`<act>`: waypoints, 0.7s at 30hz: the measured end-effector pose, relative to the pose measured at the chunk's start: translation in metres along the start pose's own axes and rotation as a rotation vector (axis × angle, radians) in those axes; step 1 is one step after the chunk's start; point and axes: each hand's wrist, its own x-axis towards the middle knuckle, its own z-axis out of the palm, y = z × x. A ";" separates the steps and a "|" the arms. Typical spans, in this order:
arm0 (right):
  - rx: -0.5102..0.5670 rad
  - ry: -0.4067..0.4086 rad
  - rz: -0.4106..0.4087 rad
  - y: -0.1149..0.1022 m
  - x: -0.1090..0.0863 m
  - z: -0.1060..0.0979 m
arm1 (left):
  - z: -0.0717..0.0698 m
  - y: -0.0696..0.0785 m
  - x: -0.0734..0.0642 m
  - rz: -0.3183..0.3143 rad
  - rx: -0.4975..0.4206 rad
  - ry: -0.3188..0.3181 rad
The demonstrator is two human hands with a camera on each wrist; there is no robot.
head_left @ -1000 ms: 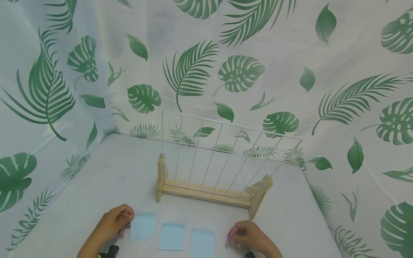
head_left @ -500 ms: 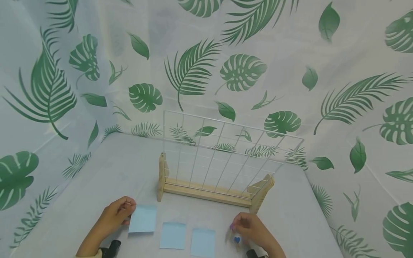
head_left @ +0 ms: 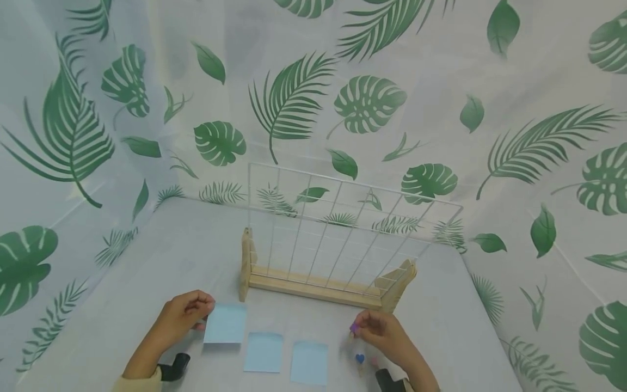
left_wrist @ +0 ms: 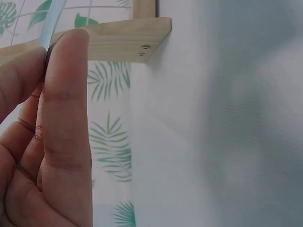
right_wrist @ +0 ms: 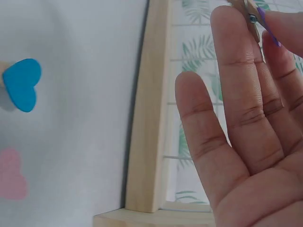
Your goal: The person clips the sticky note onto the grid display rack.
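My left hand [head_left: 181,321] pinches a light blue sticky note [head_left: 225,325] by its upper left corner, and the note is lifted above the white table. In the left wrist view the note [left_wrist: 53,21] appears edge-on between thumb and finger. Between the thumb and fingers of my right hand [head_left: 384,335] is a small wooden clothespin with a purple decoration [head_left: 354,328]; its metal spring shows in the right wrist view. Below that hand lie a blue heart clothespin [head_left: 360,359] and a pink heart [right_wrist: 13,174]. Two more blue sticky notes [head_left: 263,353] lie side by side between the hands.
Behind the notes stands a white wire grid rack on a wooden base [head_left: 313,291], with a wooden upright [head_left: 246,264] at its left end. Leaf-printed sheeting [head_left: 294,109] surrounds the table [head_left: 196,245] on the back and sides.
My left hand has raised the left sticky note off the table and carried it forward and slightly right. The right hand has moved forward with the purple clothespin, uncovering the blue heart clothespin.
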 end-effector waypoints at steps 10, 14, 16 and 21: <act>-0.047 0.059 -0.066 -0.011 0.003 -0.002 | 0.000 0.015 0.004 0.018 -0.001 0.025; -0.071 0.088 -0.073 -0.014 0.004 -0.002 | 0.001 0.021 0.006 0.031 0.009 0.034; -0.088 0.106 -0.078 -0.015 0.005 -0.002 | 0.000 0.024 0.006 0.033 0.009 0.038; -0.101 0.145 -0.102 -0.019 0.008 -0.002 | 0.000 0.030 0.009 0.041 0.002 0.054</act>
